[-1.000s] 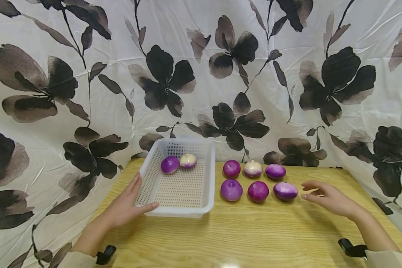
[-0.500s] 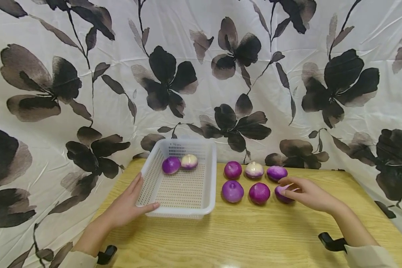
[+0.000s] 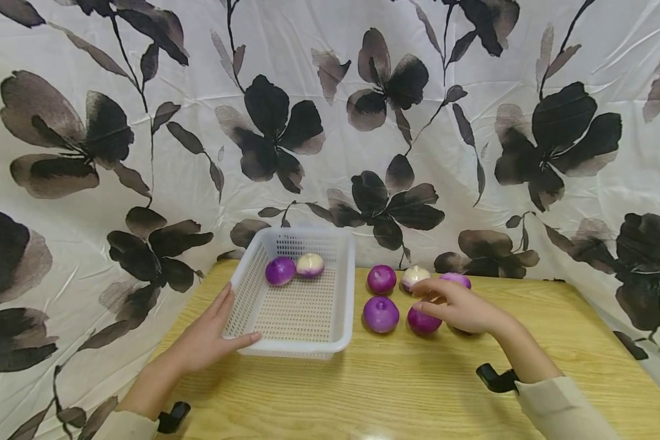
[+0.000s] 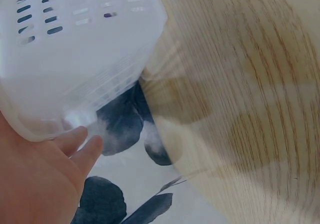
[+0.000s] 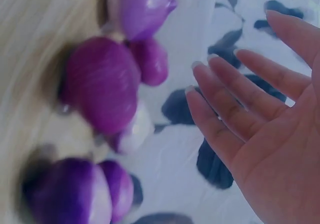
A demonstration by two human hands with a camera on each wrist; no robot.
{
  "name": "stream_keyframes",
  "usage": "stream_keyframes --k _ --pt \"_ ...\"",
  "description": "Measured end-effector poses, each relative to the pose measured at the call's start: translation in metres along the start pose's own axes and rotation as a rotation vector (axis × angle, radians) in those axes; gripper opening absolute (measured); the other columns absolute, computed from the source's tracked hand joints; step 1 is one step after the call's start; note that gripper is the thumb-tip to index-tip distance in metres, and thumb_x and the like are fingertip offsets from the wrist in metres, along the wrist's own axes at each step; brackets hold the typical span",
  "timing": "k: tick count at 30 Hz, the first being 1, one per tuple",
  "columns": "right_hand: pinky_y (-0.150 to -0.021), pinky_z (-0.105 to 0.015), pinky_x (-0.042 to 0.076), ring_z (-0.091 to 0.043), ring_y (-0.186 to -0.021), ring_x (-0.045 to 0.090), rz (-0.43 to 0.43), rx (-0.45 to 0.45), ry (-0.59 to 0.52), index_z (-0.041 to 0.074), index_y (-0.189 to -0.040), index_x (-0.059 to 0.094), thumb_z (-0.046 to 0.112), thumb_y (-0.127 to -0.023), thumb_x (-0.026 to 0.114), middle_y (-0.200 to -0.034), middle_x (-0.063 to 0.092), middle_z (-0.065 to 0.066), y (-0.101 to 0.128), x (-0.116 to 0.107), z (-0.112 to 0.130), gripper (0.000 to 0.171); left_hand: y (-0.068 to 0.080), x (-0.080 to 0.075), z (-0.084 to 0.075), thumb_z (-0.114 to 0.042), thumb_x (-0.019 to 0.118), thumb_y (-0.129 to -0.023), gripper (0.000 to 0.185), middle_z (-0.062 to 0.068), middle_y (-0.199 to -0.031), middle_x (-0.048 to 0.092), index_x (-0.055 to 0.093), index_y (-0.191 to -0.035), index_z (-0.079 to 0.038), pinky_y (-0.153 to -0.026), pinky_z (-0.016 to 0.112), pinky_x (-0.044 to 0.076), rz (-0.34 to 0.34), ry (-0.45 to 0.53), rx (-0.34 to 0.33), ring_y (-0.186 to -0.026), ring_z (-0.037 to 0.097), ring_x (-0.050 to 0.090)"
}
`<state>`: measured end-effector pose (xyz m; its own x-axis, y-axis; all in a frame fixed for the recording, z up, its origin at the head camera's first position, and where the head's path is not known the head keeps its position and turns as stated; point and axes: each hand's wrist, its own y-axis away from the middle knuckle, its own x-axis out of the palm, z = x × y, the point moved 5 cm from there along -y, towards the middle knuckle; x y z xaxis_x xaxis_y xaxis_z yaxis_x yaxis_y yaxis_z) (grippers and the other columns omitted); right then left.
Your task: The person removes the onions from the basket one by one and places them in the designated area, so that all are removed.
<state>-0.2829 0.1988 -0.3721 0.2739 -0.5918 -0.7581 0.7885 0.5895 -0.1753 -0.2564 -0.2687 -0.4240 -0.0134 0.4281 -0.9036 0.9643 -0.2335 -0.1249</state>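
My left hand point(image 3: 211, 335) rests against the near left corner of a white perforated plastic basket point(image 3: 343, 287), thumb lying on the front rim and fingers along the left side. Two of its fingers reach past the rim point(image 4: 37, 134) in the left wrist view. Inside the basket lie a purple onion point(image 3: 280, 271) and a pale onion with a purple base point(image 3: 310, 265). My right hand point(image 3: 462, 305), fingers spread and holding nothing, hovers over the right end of two rows of onions. It overlaps a magenta onion point(image 3: 422, 321) and mostly hides another onion at the front right.
Left of that hand sit a front-row purple onion point(image 3: 381, 315) and a back-row one point(image 3: 381, 279). A pale onion point(image 3: 415, 277) and a violet one point(image 3: 456, 279) stand behind. The wooden table point(image 3: 363, 391) ends at a floral cloth point(image 3: 330, 153).
My right hand has moved left, from beside the onions to over the front row. My left hand keeps its place at the basket. The onions have not moved.
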Motion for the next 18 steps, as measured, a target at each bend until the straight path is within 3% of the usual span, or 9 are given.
stream_keyframes --k 6,14,18 --pt "-0.095 -0.047 0.057 -0.031 -0.109 0.068 0.001 -0.068 -0.001 0.000 -0.127 0.066 0.019 -0.101 0.067 -0.121 0.068 -0.013 -0.026 0.009 0.017 0.032 0.000 0.000 0.000 -0.073 0.066 -0.086 0.123 0.021 -0.170 0.000 0.007 -0.162 0.004 -0.115 0.070 0.026 -0.007 0.001 0.008 -0.148 0.055 0.021" --pt "-0.087 -0.039 0.059 -0.025 -0.103 0.070 0.061 -0.057 0.029 0.003 -0.129 0.066 0.025 -0.101 0.067 -0.121 0.071 -0.012 -0.051 0.018 0.035 0.036 0.001 0.000 0.001 -0.073 0.066 -0.086 0.123 0.022 -0.170 0.000 0.008 -0.162 0.005 -0.115 0.069 0.026 -0.006 0.010 0.004 -0.149 0.054 0.021" --pt "-0.090 -0.038 0.059 -0.025 -0.107 0.071 0.079 -0.049 0.044 0.005 -0.131 0.065 0.025 -0.101 0.066 -0.122 0.072 -0.010 -0.060 0.022 0.039 0.036 0.001 0.000 0.000 -0.073 0.065 -0.085 0.123 0.021 -0.170 0.000 0.007 -0.162 0.004 -0.115 0.069 0.027 -0.006 0.014 0.006 -0.148 0.054 0.021"
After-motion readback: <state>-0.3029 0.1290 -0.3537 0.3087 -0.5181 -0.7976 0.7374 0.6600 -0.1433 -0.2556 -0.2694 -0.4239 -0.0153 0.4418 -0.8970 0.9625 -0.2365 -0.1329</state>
